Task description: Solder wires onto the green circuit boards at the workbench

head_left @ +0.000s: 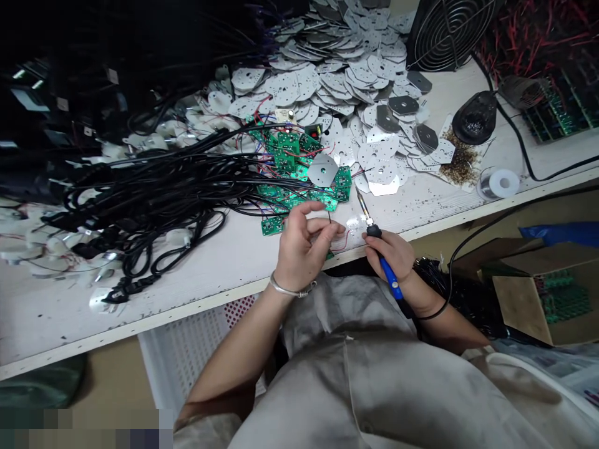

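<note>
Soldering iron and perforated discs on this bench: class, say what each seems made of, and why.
The soldering iron has a handle that looks like glossy blue plastic; its bare tip shines like metal. The perforated disc looks like thin sheet aluminium: silvery, with punched holes, though another light metal is possible.

A loose, pale grey smock [374,386] covers the torso, its wide sleeves [206,427] ending below the elbows. A twisted silver bangle [286,289] circles the left wrist [281,275], and a thin black band [433,315] circles the right wrist [416,290].
</note>
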Demonstrator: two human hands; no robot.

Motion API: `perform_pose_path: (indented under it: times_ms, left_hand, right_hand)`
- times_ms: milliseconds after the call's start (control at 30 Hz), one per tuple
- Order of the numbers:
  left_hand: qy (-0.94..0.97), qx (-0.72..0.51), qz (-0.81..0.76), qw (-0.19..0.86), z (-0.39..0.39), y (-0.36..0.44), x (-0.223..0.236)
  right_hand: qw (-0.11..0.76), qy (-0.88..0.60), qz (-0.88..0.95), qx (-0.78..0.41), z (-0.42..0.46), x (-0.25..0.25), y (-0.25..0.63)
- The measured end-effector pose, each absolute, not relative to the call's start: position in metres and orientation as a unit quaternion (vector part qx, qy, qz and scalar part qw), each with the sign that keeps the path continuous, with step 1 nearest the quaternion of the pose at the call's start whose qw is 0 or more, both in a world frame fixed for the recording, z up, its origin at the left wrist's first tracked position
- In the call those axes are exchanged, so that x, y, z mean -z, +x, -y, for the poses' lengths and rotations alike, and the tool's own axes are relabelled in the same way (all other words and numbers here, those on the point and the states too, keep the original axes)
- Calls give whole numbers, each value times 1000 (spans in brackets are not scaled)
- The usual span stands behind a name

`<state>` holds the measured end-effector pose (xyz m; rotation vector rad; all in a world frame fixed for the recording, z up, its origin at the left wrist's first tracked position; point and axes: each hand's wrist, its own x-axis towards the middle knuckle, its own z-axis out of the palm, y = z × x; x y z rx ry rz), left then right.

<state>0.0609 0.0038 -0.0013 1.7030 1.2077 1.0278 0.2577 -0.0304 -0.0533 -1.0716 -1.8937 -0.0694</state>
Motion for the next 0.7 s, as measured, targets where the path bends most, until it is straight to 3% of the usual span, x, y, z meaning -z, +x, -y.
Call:
perform_pose_path:
  times_ms: [300,700]
  left_hand:
    - [865,-259,-422,80,-16,68,8]
    - [895,-234,-361,122,-33,63,19]
  right_hand:
    - [474,-429,769,0,30,51,258]
    - [474,-428,769,-32,32,46,261]
